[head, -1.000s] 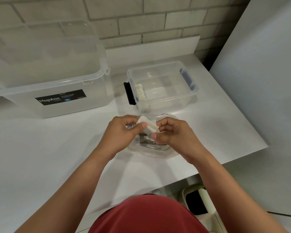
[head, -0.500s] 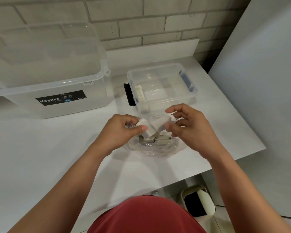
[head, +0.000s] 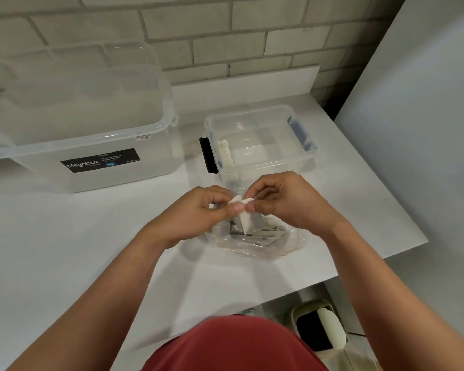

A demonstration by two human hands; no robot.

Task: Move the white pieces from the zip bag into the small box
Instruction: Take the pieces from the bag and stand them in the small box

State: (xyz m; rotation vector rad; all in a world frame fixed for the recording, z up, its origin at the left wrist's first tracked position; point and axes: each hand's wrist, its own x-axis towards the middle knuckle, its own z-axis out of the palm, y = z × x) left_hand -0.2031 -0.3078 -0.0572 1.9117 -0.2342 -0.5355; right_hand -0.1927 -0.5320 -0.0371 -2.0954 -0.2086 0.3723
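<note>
White laminate table (head: 65, 250) against grey brick wall (head: 252, 36), pale flat panel (head: 413, 129) at right. Found large clear plastic storage box with black label (head: 169, 116) at back left of table. Logged small clear plastic box with dark side latches (head: 252, 109) just right of it, open-topped, with a row of small white pieces (head: 225, 153) along its left inner wall. Marked clear plastic zip bag (head: 257, 245) directly in front of small box, near table's front edge, mouth up, more pale pieces inside, count not readable. Saw left hand (head: 198, 212) and right hand (head: 284, 202) together above bag mouth, thumbs nearly touching. Noted both pinching white wedge-shaped piece (head: 245, 222) at its top end, thumb against curled fingers on each side, lower end down in bag. Could not tell whether bag film sat between fingertips and piece. Spotted red shirt (head: 225, 344) at bottom edge and pale bin with dark opening (head: 319, 328) on floor beneath table edge.
</note>
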